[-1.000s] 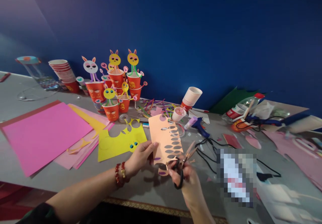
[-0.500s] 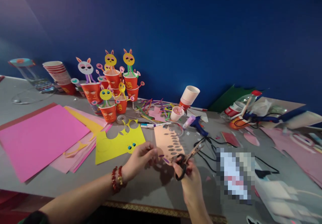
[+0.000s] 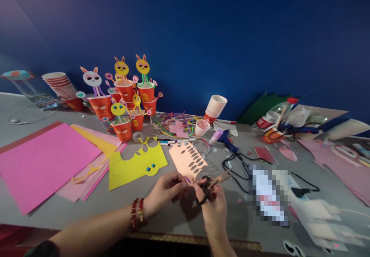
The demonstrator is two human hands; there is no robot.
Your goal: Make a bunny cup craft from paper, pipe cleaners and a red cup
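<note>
My right hand (image 3: 214, 203) is closed around the black handles of a pair of scissors (image 3: 206, 189), with fingers through the loops. The blades point up and to the right, away from the paper. My left hand (image 3: 170, 189), a beaded bracelet at its wrist, pinches a small paper piece with a purple leaf-shaped patch (image 3: 187, 180). The fingertips of both hands nearly meet there, and the right thumb seems to touch the piece. Just beyond is a peach paper sheet (image 3: 182, 162) with several leaf-shaped holes; whether its lower edge touches my fingers, I cannot tell.
Yellow paper (image 3: 124, 172) and pink sheets (image 3: 49, 160) lie left. Decorated red cups (image 3: 123, 130) stand behind them. A blue glue gun (image 3: 228, 141) with a black cord (image 3: 241, 187), a bottle (image 3: 270, 118) and a white power strip (image 3: 323, 226) are to the right.
My hands have come closer together around the small purple-patched piece. The peach sheet has turned and its near end has shifted left. The scissors stay in my right hand.
</note>
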